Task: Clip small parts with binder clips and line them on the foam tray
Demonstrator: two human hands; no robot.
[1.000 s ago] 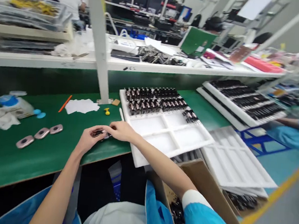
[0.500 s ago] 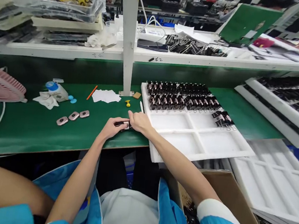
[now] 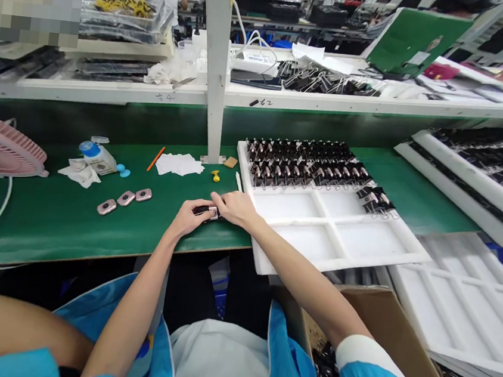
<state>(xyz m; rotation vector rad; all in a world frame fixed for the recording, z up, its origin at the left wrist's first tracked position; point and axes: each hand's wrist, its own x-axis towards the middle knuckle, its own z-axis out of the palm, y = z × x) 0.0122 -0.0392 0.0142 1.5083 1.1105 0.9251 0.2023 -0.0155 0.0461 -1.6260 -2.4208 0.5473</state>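
Note:
Just above the table's front edge, I hold a small pinkish smartwatch case (image 3: 213, 213) with dark parts at its sides, possibly a black binder clip. My left hand (image 3: 189, 218) is closed round its left end, the thumb pressing near the case. From the right, my right hand (image 3: 237, 207) grips the other end with bent fingers, which partly hide it. Several pink watch cases (image 3: 125, 198) lie in a slanting row on the green mat to the left. Right of my hands, a white foam tray (image 3: 292, 208) carries rows of watch cases clamped in black binder clips (image 3: 307, 173).
On the mat are a yellow stamp-like piece (image 3: 215, 176), white papers (image 3: 179, 165), an orange stick (image 3: 156, 158) and a blue-capped bottle (image 3: 97, 157). A pink fan (image 3: 2, 147) stands left. A post (image 3: 217, 89) rises ahead. Another person's arm (image 3: 16, 326) reaches in lower left. A cardboard box (image 3: 381, 322) sits below right.
The camera view has shifted slightly. Both hands stay on the watch case in nearly the same spot, with the right fingers a little further over it.

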